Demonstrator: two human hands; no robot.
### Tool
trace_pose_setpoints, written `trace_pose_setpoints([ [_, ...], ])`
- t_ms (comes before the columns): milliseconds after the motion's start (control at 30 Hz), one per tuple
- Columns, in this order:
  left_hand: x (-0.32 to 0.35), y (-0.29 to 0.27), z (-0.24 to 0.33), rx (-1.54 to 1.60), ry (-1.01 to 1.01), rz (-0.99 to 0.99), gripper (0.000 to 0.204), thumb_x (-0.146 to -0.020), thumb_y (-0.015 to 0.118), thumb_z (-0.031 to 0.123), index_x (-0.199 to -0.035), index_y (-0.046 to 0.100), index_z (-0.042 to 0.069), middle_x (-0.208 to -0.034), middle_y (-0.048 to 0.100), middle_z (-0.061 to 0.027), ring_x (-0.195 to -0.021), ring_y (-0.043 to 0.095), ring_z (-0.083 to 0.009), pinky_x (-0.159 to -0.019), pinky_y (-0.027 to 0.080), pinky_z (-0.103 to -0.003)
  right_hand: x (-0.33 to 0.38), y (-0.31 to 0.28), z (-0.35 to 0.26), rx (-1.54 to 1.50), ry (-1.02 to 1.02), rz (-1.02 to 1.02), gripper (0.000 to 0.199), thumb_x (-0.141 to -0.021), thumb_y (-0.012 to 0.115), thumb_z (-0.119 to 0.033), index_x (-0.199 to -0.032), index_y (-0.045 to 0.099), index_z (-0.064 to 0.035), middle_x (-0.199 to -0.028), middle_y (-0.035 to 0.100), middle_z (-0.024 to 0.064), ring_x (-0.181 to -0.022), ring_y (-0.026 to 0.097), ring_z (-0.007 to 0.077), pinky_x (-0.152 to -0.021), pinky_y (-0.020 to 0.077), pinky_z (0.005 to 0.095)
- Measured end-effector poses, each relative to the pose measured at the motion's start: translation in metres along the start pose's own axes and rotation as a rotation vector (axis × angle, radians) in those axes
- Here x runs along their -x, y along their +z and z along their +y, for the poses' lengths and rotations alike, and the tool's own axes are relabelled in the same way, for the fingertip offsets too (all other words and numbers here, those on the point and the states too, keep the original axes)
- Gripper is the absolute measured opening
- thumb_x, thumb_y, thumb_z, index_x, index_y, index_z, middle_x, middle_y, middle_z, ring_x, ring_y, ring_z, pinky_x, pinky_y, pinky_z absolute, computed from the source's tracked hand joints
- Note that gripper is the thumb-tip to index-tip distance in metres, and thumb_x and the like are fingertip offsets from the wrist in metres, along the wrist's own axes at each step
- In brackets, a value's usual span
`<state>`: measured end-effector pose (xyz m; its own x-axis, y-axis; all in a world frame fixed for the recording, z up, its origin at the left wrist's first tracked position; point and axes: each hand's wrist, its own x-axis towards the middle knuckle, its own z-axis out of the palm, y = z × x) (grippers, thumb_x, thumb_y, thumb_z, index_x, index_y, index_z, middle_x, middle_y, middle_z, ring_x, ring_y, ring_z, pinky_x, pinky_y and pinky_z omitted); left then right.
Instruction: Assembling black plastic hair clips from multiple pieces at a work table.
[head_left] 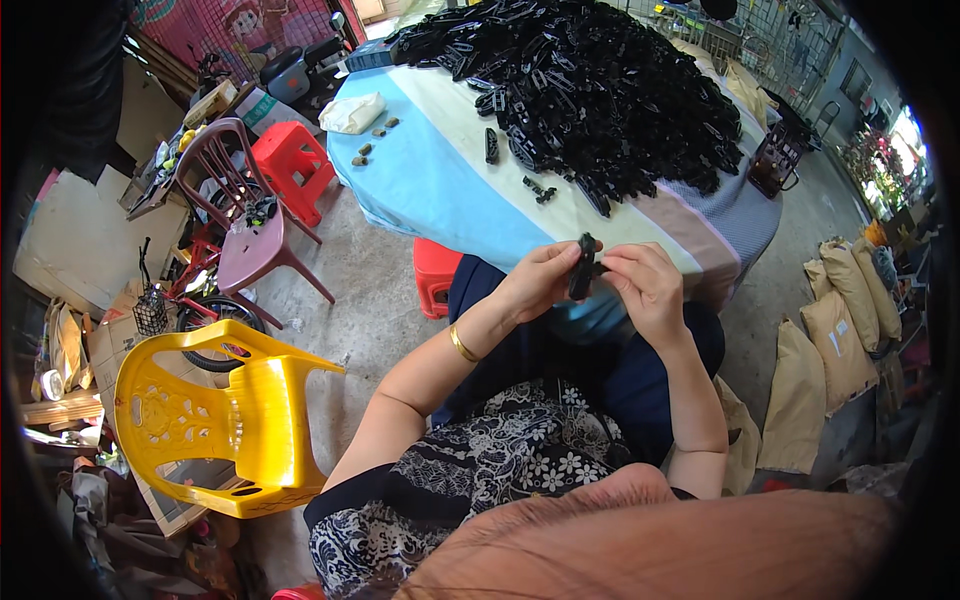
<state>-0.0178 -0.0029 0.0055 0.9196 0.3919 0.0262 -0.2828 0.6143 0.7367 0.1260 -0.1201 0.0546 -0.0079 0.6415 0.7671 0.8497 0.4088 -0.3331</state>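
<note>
Table (410, 185): before the person (510, 430), a heap of parts (590, 100) on its far side, bag (352, 113) at left.
Left hand (542, 280), right hand (650, 288): at its near edge, part (581, 272) between.
Chairs (275, 410): at left, one beyond the other.
Stool (292, 168): between farther chair and table.
Sacks (838, 345): at right, on the floor (340, 290).

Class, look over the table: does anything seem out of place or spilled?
Slightly: one loose black piece and a small black cluster lie on the tablecloth, apart from the big black heap. Nothing looks plainly spilled.
</note>
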Motion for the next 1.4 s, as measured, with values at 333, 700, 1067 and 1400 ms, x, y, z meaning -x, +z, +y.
trace_pose_setpoints([
  [333, 0.002, -0.002, 0.012, -0.335, -0.228, -0.005, 0.035, -0.093, 0.054, 0.035, -0.097, 0.059, 0.001, -0.088, 0.064, -0.0099, -0.060, 0.058, -0.0121, -0.049, 0.044, -0.021, 0.001, -0.003, -0.006, 0.084, -0.148, -0.106, 0.024, -0.063, 0.068, 0.001, -0.085, 0.067, -0.0060, -0.090, 0.063, 0.0044, -0.084, 0.058, 0.0224, -0.065, 0.0510, 0.0308],
  [700, 0.011, 0.004, 0.019, -0.739, 0.077, -0.079, 0.036, -0.081, 0.066, 0.006, -0.114, 0.056, -0.005, -0.102, 0.065, -0.0096, -0.085, 0.064, -0.0169, -0.076, 0.052, -0.028, 0.004, -0.003, -0.006, 0.011, 0.025, -0.172, 0.024, -0.070, 0.068, -0.007, -0.093, 0.065, -0.0015, -0.100, 0.064, 0.0093, -0.092, 0.060, 0.0261, -0.075, 0.0504, 0.0337],
  [1067, -0.005, 0.018, 0.023, -1.400, 0.333, -0.129, 0.038, -0.076, 0.066, 0.006, -0.113, 0.057, 0.004, -0.095, 0.065, -0.0173, -0.087, 0.064, -0.0325, -0.073, 0.052, -0.036, -0.001, -0.017, 0.028, -0.191, 0.461, -0.497, 0.030, -0.073, 0.070, -0.001, -0.102, 0.063, 0.0034, -0.086, 0.067, 0.0105, -0.077, 0.064, 0.0133, -0.070, 0.0512, 0.0249],
  [1400, -0.071, 0.017, 0.026, -1.754, 0.620, -0.141, 0.026, -0.075, 0.068, 0.022, -0.098, 0.063, 0.011, -0.095, 0.055, -0.0094, -0.090, 0.053, -0.0282, -0.076, 0.047, -0.036, -0.058, 0.009, 0.143, 0.205, 0.045, -0.243, 0.019, -0.074, 0.066, -0.008, -0.092, 0.067, -0.0060, -0.092, 0.064, 0.0085, -0.087, 0.058, 0.0282, -0.075, 0.0486, 0.0365],
])
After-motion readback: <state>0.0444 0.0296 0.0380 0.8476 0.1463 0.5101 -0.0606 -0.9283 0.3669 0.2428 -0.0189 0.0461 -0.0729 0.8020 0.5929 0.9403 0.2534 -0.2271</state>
